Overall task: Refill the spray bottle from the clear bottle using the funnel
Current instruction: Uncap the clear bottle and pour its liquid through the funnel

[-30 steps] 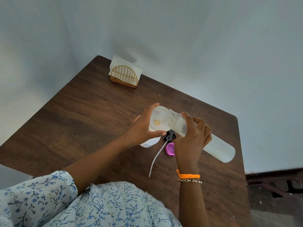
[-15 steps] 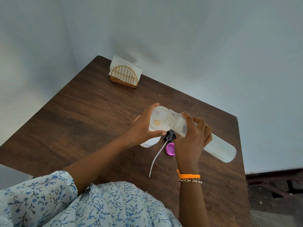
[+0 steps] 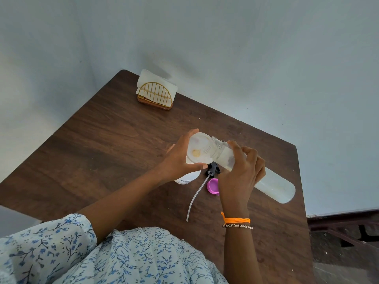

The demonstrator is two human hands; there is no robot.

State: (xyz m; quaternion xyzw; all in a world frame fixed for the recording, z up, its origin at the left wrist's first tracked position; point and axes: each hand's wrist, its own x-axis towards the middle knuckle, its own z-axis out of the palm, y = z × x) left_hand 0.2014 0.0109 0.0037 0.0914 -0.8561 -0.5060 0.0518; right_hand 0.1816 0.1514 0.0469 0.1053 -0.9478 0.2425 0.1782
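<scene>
**Pour under way over the funnel**

Hands meet above the middle of the dark wooden table (image 3: pixel 106 144). Right hand (image 3: pixel 240 171) wraps the clear bottle (image 3: pixel 272 185) near its neck, fingers closed round it; bottle is tipped well over, base raised toward the right edge of the table, threaded open mouth resting in the bowl of the funnel (image 3: pixel 198 149). Cloudy liquid shows along the bottle's length. Left hand (image 3: pixel 178 160) grips the funnel's rim, thumb on the near side, fingers curled round the far side. A small yellowish patch shows at the bottom of the funnel bowl.

Spray bottle (image 3: pixel 187 178) stands under the funnel, mostly hidden by the left hand; only a white lower part with a printed label is visible. Whether the funnel stem sits in its neck cannot be seen.

Sprayer head (image 3: pixel 213 170), black, lies on the table just beside the spray bottle, its dip tube (image 3: pixel 195 198) trailing toward the person. Pink cap (image 3: pixel 212 186) lies next to it, partly behind the right wrist.

Napkin holder (image 3: pixel 154 97), gold wire with white napkins, stands at the far corner.
</scene>
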